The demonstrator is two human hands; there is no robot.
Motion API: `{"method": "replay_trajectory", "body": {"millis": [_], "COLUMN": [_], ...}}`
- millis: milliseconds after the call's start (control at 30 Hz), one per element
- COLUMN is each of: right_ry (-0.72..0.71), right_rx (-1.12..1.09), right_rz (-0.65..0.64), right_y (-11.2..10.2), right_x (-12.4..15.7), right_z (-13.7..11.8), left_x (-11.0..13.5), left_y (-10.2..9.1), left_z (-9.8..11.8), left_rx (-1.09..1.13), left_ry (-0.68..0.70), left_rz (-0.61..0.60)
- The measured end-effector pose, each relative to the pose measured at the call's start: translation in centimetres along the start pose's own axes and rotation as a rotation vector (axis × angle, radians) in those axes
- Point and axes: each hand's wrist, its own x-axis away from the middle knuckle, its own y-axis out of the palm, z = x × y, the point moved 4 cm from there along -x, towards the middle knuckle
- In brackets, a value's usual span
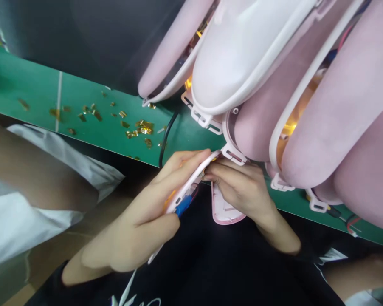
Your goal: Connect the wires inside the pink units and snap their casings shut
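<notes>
Nearest, at the bottom of the frame, a person in a black shirt (223,259) worked with both bare hands raised. Left of centre, the left hand (153,204) was curled round a thin pinkish-white casing (191,180), fingers along its outer side and thumb low across its edge. That casing stood on edge and slanted near the middle of the frame, with a blue part (183,205) on the side towards the right hand (242,182). The right hand's fingers were bent close together at the casing's upper end; what they pinched, if anything, was hidden. Just below them, a pink panel (228,210) showed partly behind the hand, and whether it was gripped could not be told.

Beyond the hands, a green bench (29,80) ran from the left to the lower right. A black cable (167,138) curved over its edge just above the left hand, and gold foil scraps (144,127) lay scattered left of it. Pink-and-white cases (341,114) with slotted tabs crowded the upper right, amber showing inside some. A dark panel (92,38) filled the upper left.
</notes>
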Motion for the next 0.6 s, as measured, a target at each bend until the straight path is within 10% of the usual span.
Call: {"method": "replay_trajectory", "body": {"millis": [600], "right_ry": [-0.012], "right_rx": [0.075], "right_rz": [0.099], "right_y": [-0.5], "right_x": [0.6], "right_z": [-2.4], "left_x": [0.6], "left_y": [0.4], "left_z": [-3.4], "left_rx": [0.477], "left_ry": [-0.066], "left_rz": [0.184]}}
